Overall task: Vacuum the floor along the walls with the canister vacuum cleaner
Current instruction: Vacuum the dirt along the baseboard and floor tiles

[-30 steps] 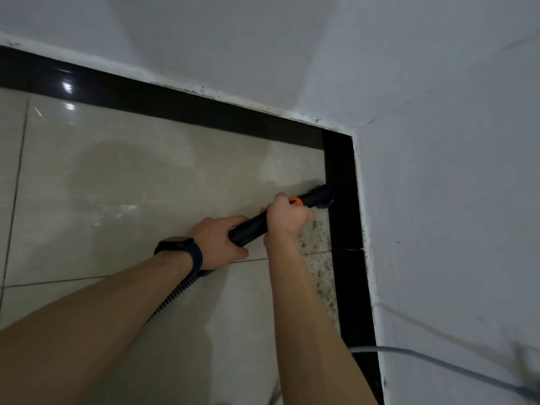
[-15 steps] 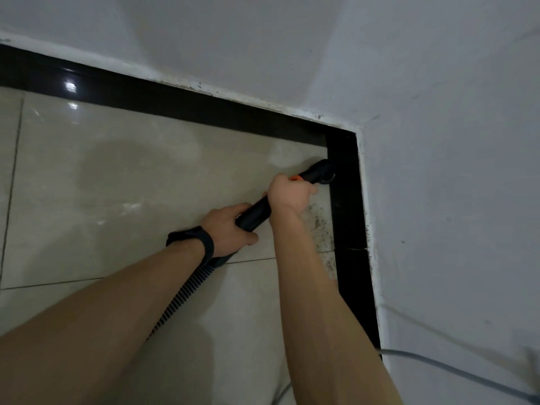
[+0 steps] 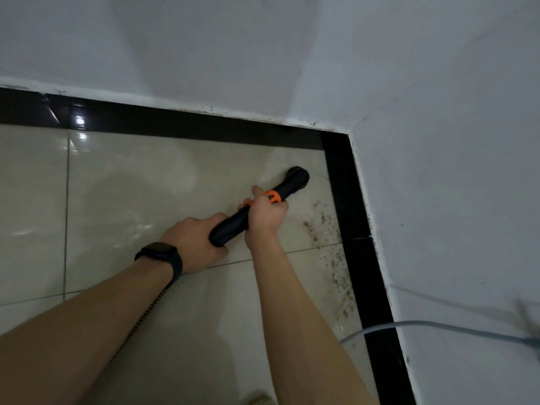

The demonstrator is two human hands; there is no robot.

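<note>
Fingers [image 3: 258, 193] of the right hand [image 3: 264, 219] curl tight round the black vacuum wand [image 3: 232, 228] just behind its orange collar [image 3: 274, 197], while the left hand [image 3: 194, 244], a dark watch [image 3: 160, 252] on its wrist, grips the wand's rear end, the ribbed hose [image 3: 140, 320] trailing toward 7 o'clock. The round nozzle [image 3: 297, 178], pointing to 1 o'clock, meets the beige tiled floor [image 3: 131, 185] near the corner, just short of the black border strip [image 3: 359, 258]; dark dirt [image 3: 324, 229] lies scattered at 4 o'clock from it, beside the white wall [image 3: 438, 200].

Back wall [image 3: 204, 39] and right wall [image 3: 453, 200] close the far right corner of the floor [image 3: 117, 185], which lies open leftward. A grey cable [image 3: 409, 324] crosses the black border [image 3: 371, 287] at the right edge.
</note>
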